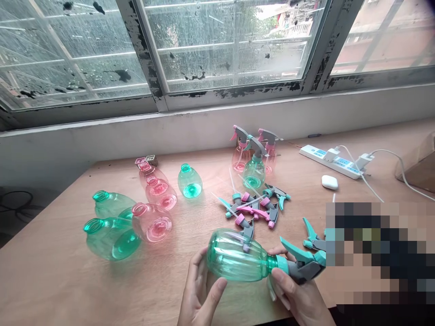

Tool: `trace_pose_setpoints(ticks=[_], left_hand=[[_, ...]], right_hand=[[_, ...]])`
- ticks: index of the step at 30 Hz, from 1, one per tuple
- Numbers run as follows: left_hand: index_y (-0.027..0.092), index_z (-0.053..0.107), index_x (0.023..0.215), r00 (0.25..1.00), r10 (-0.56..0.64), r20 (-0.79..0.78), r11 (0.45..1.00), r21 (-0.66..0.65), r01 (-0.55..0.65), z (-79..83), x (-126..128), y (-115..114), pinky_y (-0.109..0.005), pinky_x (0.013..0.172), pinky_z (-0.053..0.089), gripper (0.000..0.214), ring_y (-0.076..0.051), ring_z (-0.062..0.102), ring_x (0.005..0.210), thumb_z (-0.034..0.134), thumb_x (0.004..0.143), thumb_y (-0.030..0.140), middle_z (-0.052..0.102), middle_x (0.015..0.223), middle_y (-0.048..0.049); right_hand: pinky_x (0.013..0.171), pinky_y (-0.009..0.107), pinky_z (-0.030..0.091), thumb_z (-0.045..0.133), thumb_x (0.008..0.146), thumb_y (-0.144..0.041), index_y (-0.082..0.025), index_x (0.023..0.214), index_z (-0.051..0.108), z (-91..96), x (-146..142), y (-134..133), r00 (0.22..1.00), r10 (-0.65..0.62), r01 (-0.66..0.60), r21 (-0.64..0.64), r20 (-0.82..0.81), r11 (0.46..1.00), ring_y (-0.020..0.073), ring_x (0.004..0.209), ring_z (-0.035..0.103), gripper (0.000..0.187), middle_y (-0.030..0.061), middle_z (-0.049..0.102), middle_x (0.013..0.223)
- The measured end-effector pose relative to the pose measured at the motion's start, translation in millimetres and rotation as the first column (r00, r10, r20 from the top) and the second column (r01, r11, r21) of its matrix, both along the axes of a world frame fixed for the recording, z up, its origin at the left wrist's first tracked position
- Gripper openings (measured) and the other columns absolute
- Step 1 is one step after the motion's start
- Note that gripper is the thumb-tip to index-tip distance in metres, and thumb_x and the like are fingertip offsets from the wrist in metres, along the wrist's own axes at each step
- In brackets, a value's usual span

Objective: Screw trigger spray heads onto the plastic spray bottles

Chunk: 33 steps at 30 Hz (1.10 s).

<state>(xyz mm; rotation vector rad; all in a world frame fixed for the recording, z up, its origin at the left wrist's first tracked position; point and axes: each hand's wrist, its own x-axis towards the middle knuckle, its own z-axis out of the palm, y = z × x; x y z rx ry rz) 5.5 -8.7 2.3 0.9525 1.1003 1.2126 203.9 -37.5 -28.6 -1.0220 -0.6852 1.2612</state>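
Observation:
A green transparent spray bottle (238,256) lies nearly level above the table's front, base to the left and sprayer to the right. My left hand (202,290) cups its base, the thumb below and the fingers partly behind it. The fingers of my right hand (295,290) close around the turquoise collar, where the grey and turquoise trigger sprayer (304,262) sits on the neck. Just behind the bottle is a heap of loose trigger sprayers (256,210), pink-grey and turquoise-grey, with thin dip tubes. Another turquoise sprayer (314,237) lies beyond my right hand.
Open-necked green bottles (112,240) and pink bottles (152,222) lie tilted at left; one green bottle (190,182) stands alone. Three bottles with sprayers (254,174) stand near the wall. A power strip (331,160) and white case (329,182) are at right. A pixelated patch hides the right front.

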Motion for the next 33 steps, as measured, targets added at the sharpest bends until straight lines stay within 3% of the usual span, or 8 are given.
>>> trace_pose_setpoints(ticks=[6,13,18,22,27,33], left_hand=[[0.028,0.064,0.119,0.999,-0.036,-0.012,0.999,0.019,0.036,-5.1,-2.4,-1.5,-0.043,0.111,0.049,0.045,-0.033,0.067,0.129,0.088,0.085,0.046,0.077,0.128,-0.0087],[0.030,0.063,0.147,0.996,-0.043,-0.081,0.998,0.050,0.047,9.6,-0.4,-1.1,-0.043,0.126,0.039,0.064,-0.034,0.049,0.152,0.080,0.089,0.051,0.063,0.158,-0.0073],[0.032,0.070,0.143,0.988,-0.063,-0.141,0.995,0.073,0.074,11.6,0.0,-0.1,-0.044,0.131,0.030,0.058,-0.035,0.043,0.156,0.082,0.088,0.047,0.061,0.160,-0.0044],[0.038,0.069,0.140,0.998,-0.033,-0.054,0.996,0.080,0.037,3.0,1.3,-1.7,-0.044,0.128,0.035,0.058,-0.034,0.043,0.156,0.087,0.084,0.038,0.057,0.164,-0.0016],[0.032,0.068,0.136,0.999,-0.022,0.023,0.999,0.031,0.022,-3.0,-0.3,-3.5,-0.049,0.127,0.036,0.061,-0.038,0.050,0.151,0.091,0.080,0.041,0.063,0.157,-0.0087],[0.033,0.069,0.144,0.988,-0.041,-0.149,0.990,0.128,0.061,7.6,-4.5,0.8,-0.044,0.128,0.036,0.065,-0.039,0.046,0.153,0.084,0.084,0.053,0.060,0.160,-0.0065]], right_hand=[[0.050,0.027,0.044,0.084,0.087,-0.055,-0.025,0.103,0.066,3.9,0.6,0.6,0.994,-0.011,0.010,-0.013,-0.111,1.000,0.0097,0.041,0.032,0.038,-0.0140,0.042,0.046],[0.049,0.027,0.042,0.085,0.088,-0.051,-0.022,0.111,0.065,-8.8,-0.7,-0.9,1.000,-0.016,0.016,0.029,-0.003,0.999,0.0085,0.038,0.032,0.042,-0.0142,0.047,0.045],[0.049,0.026,0.037,0.083,0.089,-0.053,-0.024,0.107,0.063,-3.8,0.0,-0.6,0.999,-0.029,0.029,0.007,-0.026,1.000,0.0094,0.040,0.036,0.039,-0.0130,0.048,0.046],[0.048,0.026,0.035,0.084,0.089,-0.052,-0.025,0.108,0.062,1.8,-0.4,0.9,0.998,-0.047,0.047,-0.006,-0.031,0.999,0.0104,0.041,0.036,0.040,-0.0131,0.047,0.047],[0.049,0.028,0.039,0.084,0.088,-0.055,-0.022,0.105,0.067,0.2,-0.8,1.6,0.999,-0.038,0.038,-0.010,-0.004,0.999,0.0099,0.040,0.034,0.041,-0.0129,0.046,0.047],[0.048,0.027,0.039,0.083,0.090,-0.052,-0.021,0.112,0.069,-7.0,0.5,0.4,0.998,-0.002,0.002,0.010,0.065,1.000,0.0088,0.038,0.036,0.041,-0.0133,0.045,0.046]])
